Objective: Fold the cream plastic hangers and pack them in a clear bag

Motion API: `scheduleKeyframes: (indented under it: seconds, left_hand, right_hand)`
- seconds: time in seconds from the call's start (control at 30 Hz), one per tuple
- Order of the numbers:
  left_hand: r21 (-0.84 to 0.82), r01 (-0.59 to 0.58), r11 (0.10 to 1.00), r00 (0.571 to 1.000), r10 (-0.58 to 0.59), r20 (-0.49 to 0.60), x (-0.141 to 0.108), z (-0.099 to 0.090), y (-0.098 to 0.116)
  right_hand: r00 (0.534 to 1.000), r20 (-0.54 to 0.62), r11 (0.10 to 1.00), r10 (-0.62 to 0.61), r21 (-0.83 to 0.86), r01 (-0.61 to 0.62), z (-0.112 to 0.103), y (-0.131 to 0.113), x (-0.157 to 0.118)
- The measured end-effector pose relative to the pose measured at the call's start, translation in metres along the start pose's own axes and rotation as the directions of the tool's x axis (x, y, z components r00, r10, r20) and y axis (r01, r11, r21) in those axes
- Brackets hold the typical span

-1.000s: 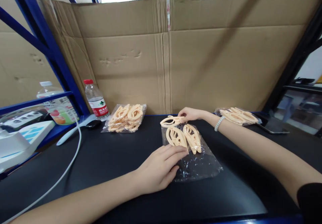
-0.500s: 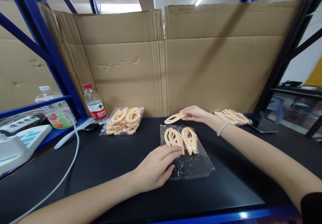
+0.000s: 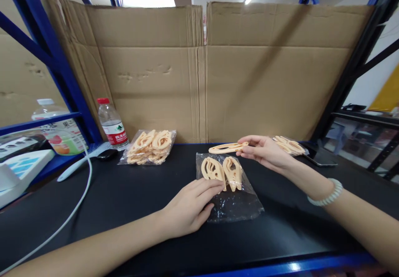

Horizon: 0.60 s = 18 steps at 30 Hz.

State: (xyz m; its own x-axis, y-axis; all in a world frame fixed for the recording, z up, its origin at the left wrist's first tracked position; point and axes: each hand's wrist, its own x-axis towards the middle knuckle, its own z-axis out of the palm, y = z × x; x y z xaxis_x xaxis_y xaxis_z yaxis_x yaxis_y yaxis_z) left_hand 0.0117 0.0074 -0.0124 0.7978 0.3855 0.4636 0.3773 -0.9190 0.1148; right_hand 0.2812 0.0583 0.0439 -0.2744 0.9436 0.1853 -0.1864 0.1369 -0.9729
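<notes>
A clear plastic bag (image 3: pixel 237 206) lies flat on the black table, with two cream cut-out pieces (image 3: pixel 233 172) side by side in its far half. My left hand (image 3: pixel 191 206) rests palm down on the bag's left side, fingertips over the left piece, fingers stretched out. Just beyond the bag's far edge, my right hand (image 3: pixel 264 151) pinches the right end of a flat cream piece (image 3: pixel 225 148) between thumb and fingers. That piece points left, seen nearly edge-on.
A filled bag of cream pieces (image 3: pixel 151 146) lies back left beside a red-capped bottle (image 3: pixel 114 125). Another such bag (image 3: pixel 288 145) and a phone (image 3: pixel 322 156) are at the right. A white cable (image 3: pixel 75 210) crosses the left side. Cardboard (image 3: pixel 149 73) stands behind.
My right hand has come nearer and a little to the right with the cream piece, which has turned more edge-on. My left hand has hardly moved; the view has shifted slightly.
</notes>
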Motion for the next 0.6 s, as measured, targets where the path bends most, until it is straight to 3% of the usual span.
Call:
scheduleKeyframes:
  seconds: [0.13,0.23,0.3,0.4,0.47,0.5,0.6]
  left_hand:
    - [0.003,0.007,1.0,1.0,-0.007,0.013,0.0,0.0,0.0]
    - [0.009,0.021,1.0,1.0,-0.021,0.021,0.0,0.0,0.001]
    - [0.008,0.03,1.0,0.999,-0.03,0.03,0.001,-0.001,0.001]
    - [-0.011,0.035,0.999,0.999,-0.034,0.032,0.002,-0.001,0.001]
    - [-0.02,0.033,0.999,0.999,-0.032,0.016,0.002,0.0,0.0]
    - [-0.021,0.033,0.999,0.999,-0.033,0.003,0.002,0.001,0.0]
    - [-0.019,0.04,0.999,0.998,-0.041,-0.037,0.0,0.003,-0.001]
  right_hand:
    - [0.987,-0.018,0.983,-0.157,-0.097,0.155,0.007,0.003,-0.013]
    - [0.953,-0.022,0.927,-0.302,-0.238,0.289,0.014,0.0,-0.023]
    - [0.883,0.002,0.807,-0.47,-0.403,0.431,0.02,-0.007,-0.034]
    - [0.693,0.163,0.455,-0.703,-0.645,0.614,0.03,-0.021,-0.059]
    - [0.62,0.307,0.291,-0.722,-0.678,0.675,0.038,-0.032,-0.079]
    - [0.62,0.374,0.267,-0.689,-0.665,0.698,0.042,-0.036,-0.089]
    - [0.672,0.506,0.322,-0.541,-0.614,0.721,0.055,-0.039,-0.114]
